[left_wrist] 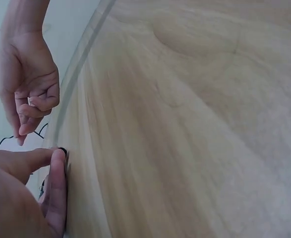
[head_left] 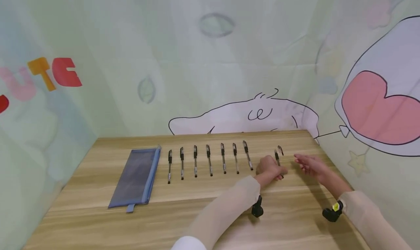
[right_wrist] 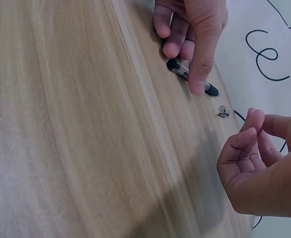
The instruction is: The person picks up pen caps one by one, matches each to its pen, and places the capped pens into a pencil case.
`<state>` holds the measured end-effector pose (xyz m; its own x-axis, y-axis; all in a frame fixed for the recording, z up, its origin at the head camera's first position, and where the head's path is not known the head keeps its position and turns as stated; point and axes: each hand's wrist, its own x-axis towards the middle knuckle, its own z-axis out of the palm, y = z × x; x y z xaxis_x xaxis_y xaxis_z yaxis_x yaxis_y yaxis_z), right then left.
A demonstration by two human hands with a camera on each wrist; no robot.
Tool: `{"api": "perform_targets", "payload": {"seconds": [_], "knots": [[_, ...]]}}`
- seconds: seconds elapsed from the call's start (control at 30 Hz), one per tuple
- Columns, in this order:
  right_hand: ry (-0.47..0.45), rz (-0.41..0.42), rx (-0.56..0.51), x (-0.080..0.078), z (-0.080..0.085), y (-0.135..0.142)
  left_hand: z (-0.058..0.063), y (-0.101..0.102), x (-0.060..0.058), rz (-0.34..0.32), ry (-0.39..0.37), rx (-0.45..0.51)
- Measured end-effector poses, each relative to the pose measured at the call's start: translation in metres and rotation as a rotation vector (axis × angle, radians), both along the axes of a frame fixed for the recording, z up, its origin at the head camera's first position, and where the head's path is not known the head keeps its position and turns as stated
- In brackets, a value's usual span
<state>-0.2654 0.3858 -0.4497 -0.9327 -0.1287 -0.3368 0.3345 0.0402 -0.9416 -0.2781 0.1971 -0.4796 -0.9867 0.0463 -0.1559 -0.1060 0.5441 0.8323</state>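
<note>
My left hand (head_left: 269, 168) holds an uncapped black pen (head_left: 277, 155) low at the table, its thumb and fingers on the clear barrel. In the right wrist view the bare writing end of that pen (right_wrist: 212, 90) sticks out past the thumb. Just beyond it lies a loose pen cap (head_left: 280, 150), also seen as a small clear and black piece (right_wrist: 223, 112) in the right wrist view. To the right of the cap hovers my right hand (head_left: 311, 165), fingers loosely curled and thumb close to the index fingertip, with nothing visible between them.
Several capped black pens (head_left: 208, 160) lie side by side in a row left of my left hand. Farther left is a flat blue mesh zip pouch (head_left: 134, 177). A cartoon-printed curtain (head_left: 183, 78) stands behind the wooden table (head_left: 98, 224).
</note>
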Motion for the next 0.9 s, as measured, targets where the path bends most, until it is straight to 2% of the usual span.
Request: {"api": "perform_targets", "payload": {"seconds": [0.17, 0.33, 0.5, 0.6, 0.77, 0.9], "knots": [[0.022, -0.02, -0.005, 0.003, -0.006, 0.0, 0.0, -0.002, 0.001, 0.031, 0.053, -0.071], [0.024, -0.048, -0.041, 0.004, -0.009, -0.001, 0.006, -0.007, 0.004, 0.05, 0.051, -0.062], [0.031, -0.052, -0.019, 0.003, -0.006, -0.004, 0.01, -0.019, 0.006, 0.057, -0.054, 0.13], [0.057, -0.096, 0.012, 0.003, -0.003, -0.008, 0.016, -0.029, 0.009, 0.027, -0.101, 0.237], [0.086, -0.189, 0.079, 0.002, 0.0, -0.014, 0.034, -0.056, 0.016, -0.063, -0.114, 0.313], [0.079, -0.156, 0.079, 0.001, 0.002, -0.011, 0.042, -0.08, 0.016, -0.081, -0.126, 0.367]]}}
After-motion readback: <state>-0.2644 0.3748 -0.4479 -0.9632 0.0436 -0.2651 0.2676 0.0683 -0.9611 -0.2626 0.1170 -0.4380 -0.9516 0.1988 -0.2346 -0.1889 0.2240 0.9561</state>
